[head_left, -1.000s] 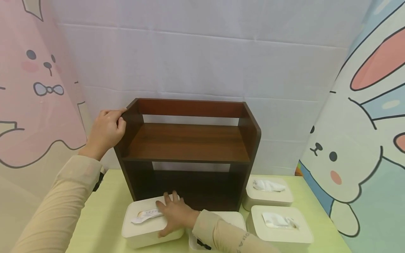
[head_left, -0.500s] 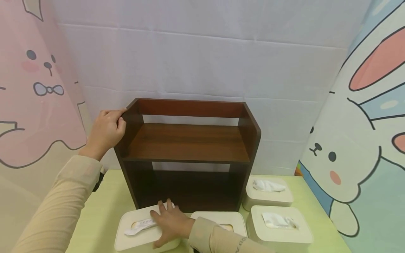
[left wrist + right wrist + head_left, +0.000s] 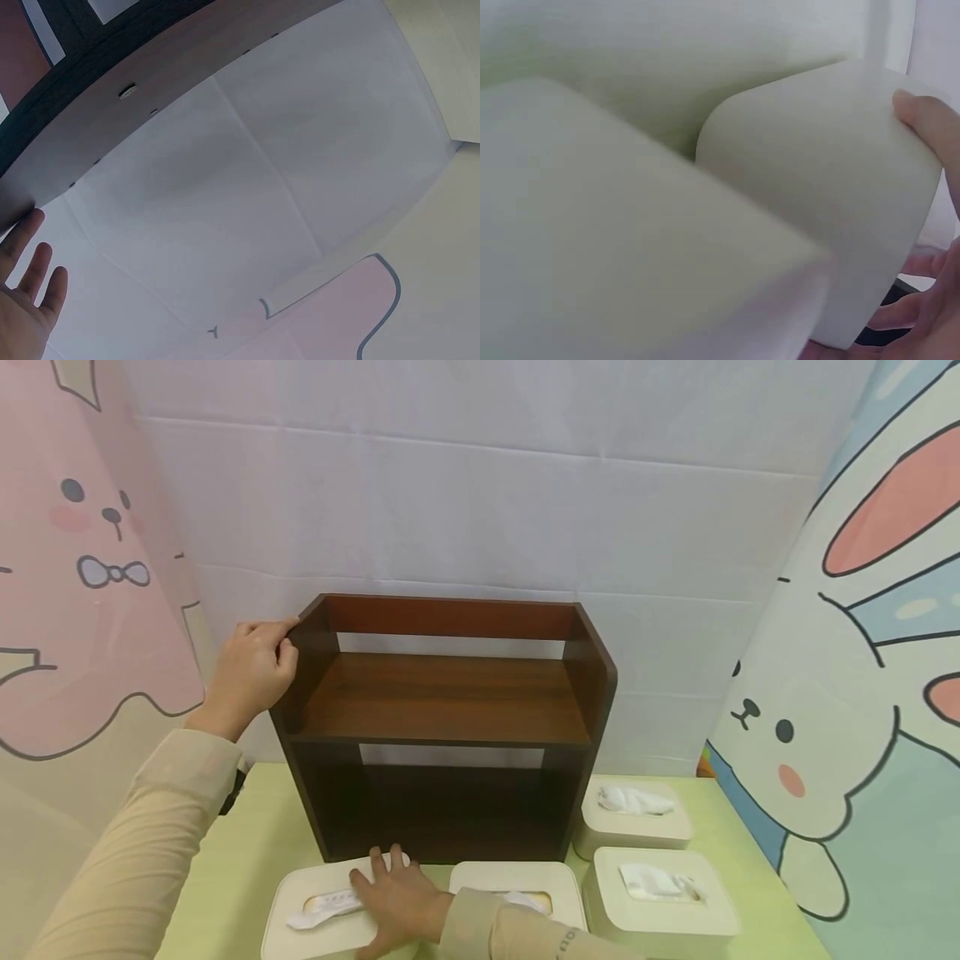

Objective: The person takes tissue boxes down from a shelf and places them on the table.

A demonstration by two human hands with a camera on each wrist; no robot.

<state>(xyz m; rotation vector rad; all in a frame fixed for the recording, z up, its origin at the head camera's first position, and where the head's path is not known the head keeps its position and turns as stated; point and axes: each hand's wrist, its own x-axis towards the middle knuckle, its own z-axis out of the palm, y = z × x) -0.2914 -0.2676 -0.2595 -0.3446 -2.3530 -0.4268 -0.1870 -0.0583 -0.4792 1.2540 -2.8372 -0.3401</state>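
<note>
My left hand point(image 3: 251, 672) touches the upper left corner of a dark brown two-tier wooden shelf point(image 3: 442, 693). In the left wrist view, its fingers are extended and one fingertip meets the outer face of the side panel point(image 3: 172, 64). Just before the shelf's lower left front, my right hand point(image 3: 393, 893) spans a cream tissue box point(image 3: 315, 878) from above. A white tissue strip lies in the slot of its lid. The right wrist view has the thumb point(image 3: 922, 120) along one side of that box and the fingers round the other side.
A second tissue box point(image 3: 517, 875) stands beside the held one, partly behind the right sleeve. Two more, one nearer point(image 3: 663, 922) and one farther point(image 3: 637, 831), stand right of the shelf. All are on the yellow-green table point(image 3: 232, 852), before a white cloth backdrop point(image 3: 480, 485).
My right hand has drawn the tissue box towards me and slightly left, away from the shelf's front. The left hand and the shelf stay where they were.
</note>
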